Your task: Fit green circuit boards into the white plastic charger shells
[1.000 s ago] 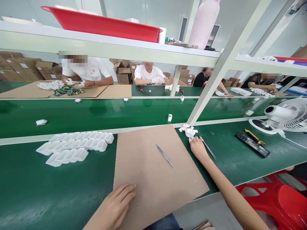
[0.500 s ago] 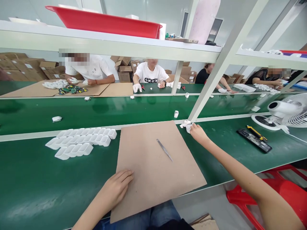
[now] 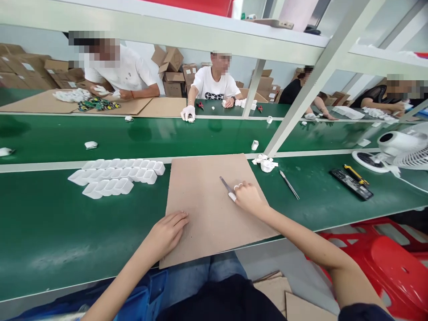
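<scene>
My left hand (image 3: 167, 232) lies flat with fingers together on the near left corner of a brown cardboard sheet (image 3: 207, 214). My right hand (image 3: 245, 196) rests on the sheet's right part, fingers curled down onto the lower end of metal tweezers (image 3: 225, 183) lying there. White finger cots cover some of its fingertips. A small pile of white finger cots and scraps (image 3: 265, 163) sits beyond the sheet's far right corner. A second pair of tweezers (image 3: 289, 184) lies on the green table to the right.
Rows of white plastic trays (image 3: 115, 176) lie left of the sheet. A green conveyor belt (image 3: 200, 138) carries small white parts. A white fan (image 3: 397, 151) and a black and yellow tool (image 3: 354, 183) stand at right. Other people work across the belt. A red stool (image 3: 384, 267) is below right.
My right hand has drawn back from the white pile at the sheet's far corner and come down onto the tweezers on the cardboard. The left hand stayed put. The view tilted down.
</scene>
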`<act>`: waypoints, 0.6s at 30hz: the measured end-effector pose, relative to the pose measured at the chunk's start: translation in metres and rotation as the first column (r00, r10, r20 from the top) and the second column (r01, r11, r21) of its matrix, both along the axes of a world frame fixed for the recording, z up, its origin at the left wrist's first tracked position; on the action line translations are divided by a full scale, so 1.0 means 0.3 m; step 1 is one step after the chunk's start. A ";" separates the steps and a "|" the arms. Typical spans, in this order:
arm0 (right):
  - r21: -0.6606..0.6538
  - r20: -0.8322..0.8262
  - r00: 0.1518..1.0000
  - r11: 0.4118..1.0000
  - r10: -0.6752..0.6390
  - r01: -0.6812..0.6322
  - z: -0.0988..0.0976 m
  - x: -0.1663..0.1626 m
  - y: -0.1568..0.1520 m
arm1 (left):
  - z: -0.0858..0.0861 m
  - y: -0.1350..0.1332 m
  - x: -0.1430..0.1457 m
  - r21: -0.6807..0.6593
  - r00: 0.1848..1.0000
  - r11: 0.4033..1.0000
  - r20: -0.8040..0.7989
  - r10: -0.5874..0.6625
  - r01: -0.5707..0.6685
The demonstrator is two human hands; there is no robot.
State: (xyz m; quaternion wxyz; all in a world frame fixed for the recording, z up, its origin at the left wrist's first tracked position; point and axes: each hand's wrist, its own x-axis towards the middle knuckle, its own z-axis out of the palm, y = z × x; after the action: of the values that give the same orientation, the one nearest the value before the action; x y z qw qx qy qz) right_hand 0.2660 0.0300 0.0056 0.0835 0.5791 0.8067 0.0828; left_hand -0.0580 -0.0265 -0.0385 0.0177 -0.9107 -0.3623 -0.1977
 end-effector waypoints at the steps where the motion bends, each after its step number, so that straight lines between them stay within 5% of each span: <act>1: -0.026 -0.007 1.000 1.000 -0.005 0.005 -0.012 0.001 0.006 | -0.003 0.003 -0.003 -0.007 1.000 1.000 0.006 -0.002 0.002; 5: -0.082 0.001 0.997 0.994 -0.073 0.072 0.002 0.156 0.026 | -0.016 0.010 -0.008 -0.045 0.999 0.999 0.047 0.004 -0.002; 12: 0.045 0.066 0.926 0.928 -0.372 0.370 0.034 0.518 -0.092 | -0.024 0.023 0.002 -0.095 0.997 0.995 0.077 0.020 -0.013; 15: 0.137 0.004 0.915 0.907 -0.403 0.398 0.019 0.515 -0.131 | -0.042 0.053 -0.005 -0.093 0.998 0.996 0.062 0.005 0.001; 18: 0.194 -0.102 0.957 0.939 -0.270 0.286 0.015 0.419 -0.109 | -0.001 0.095 0.006 -0.170 0.996 0.985 0.086 0.013 0.002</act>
State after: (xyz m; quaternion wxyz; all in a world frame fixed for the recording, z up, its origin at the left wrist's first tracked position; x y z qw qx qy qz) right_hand 0.3916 -0.0027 0.0101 0.0042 0.6954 0.7064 0.1321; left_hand -0.0563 0.0020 -0.0388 -0.0751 -0.8984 -0.3808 -0.2053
